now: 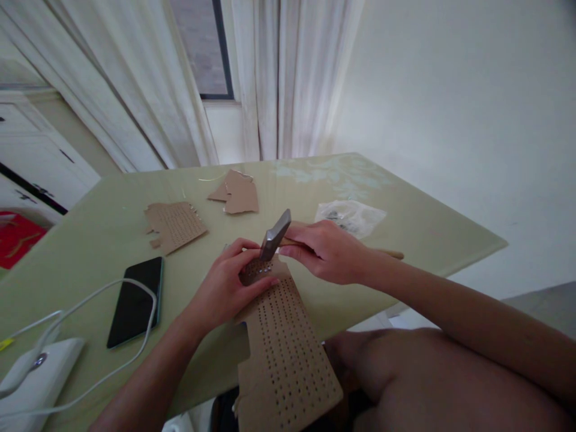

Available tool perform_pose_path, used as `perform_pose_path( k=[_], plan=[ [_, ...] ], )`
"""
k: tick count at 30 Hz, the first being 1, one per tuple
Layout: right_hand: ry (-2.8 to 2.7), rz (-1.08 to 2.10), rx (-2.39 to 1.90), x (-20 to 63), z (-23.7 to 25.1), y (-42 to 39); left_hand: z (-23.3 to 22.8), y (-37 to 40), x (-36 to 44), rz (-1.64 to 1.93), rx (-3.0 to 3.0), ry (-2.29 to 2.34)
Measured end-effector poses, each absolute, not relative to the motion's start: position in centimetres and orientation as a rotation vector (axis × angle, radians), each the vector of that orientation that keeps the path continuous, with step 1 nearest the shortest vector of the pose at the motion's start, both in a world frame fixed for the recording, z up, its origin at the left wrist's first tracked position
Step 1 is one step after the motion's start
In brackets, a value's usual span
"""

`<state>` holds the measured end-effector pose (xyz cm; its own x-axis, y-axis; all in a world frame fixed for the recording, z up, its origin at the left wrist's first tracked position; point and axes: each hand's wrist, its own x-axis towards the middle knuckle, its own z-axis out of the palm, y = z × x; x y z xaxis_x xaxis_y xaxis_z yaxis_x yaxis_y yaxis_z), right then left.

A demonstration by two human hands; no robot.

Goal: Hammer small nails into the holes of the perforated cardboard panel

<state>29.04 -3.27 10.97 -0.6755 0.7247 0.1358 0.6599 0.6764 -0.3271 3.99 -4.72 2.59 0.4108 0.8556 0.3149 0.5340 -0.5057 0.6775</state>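
The right hand (pixel 326 251) has its fingers closed around the wooden handle of a hammer (pixel 275 235), gripping close under the metal head; the head tilts and its lower face sits at, or just above, the far end of a perforated cardboard strip (pixel 283 342). Whether it touches cannot be determined. The left hand (pixel 229 287) rests on that same far end, fingers curled down and pinching the cardboard just beside the hammer head, the thumb lying along the strip's left edge. A few small metal points show in the holes between the two hands. The strip lies at the near edge of the green table (pixel 99 240), its perforated length overhanging that edge toward the person's lap. To the left, near the near-left part of the table, a dark phone (pixel 135 300) lies flat with a white cable (pixel 90 300) looping across it to a white device (pixel 36 378) at the near-left corner. Further back, a second perforated cardboard piece (pixel 175 225) lies left of centre, and plain cardboard scraps (pixel 236 193) sit toward the far edge. A clear plastic bag (pixel 351 216) with small dark contents lies beyond the right hand, toward the right edge.
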Motion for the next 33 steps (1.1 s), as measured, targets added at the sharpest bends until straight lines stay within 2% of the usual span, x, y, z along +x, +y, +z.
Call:
perform_pose_path(
  k=[10, 14, 17, 18, 21, 25, 33],
  plan=[
    [-2.729, 0.301, -1.170, 29.1, 11.6, -3.3, 2.5, -4.8, 4.1, 0.970, 2.152, 1.157],
    [-2.685, 0.311, -1.189, 30.3, 11.9, -3.1, 2.8, -4.2, 3.5, 1.221, 1.964, 1.247],
    [-2.739, 0.299, -1.193, 30.7, 11.4, -3.1, 2.4, -2.5, 1.4, 1.406, 1.779, 1.535],
    [-2.753, 0.300, -1.190, 30.7, 11.2, -3.2, 2.1, -1.8, 0.5, 1.374, 1.761, 1.675],
    [-2.777, 0.314, -1.162, 30.6, 10.8, -3.2, 0.7, -0.1, -1.8, 0.990, 1.987, 2.018],
    [-2.777, 0.317, -1.139, 30.5, 10.8, -3.3, -1.2, 1.0, -2.6, 0.579, 2.095, 2.112],
    [-2.740, 0.356, -1.182, 31.2, 11.1, -3.4, -3.2, 2.0, -2.1, 0.455, 2.075, 2.149]
  ],
)
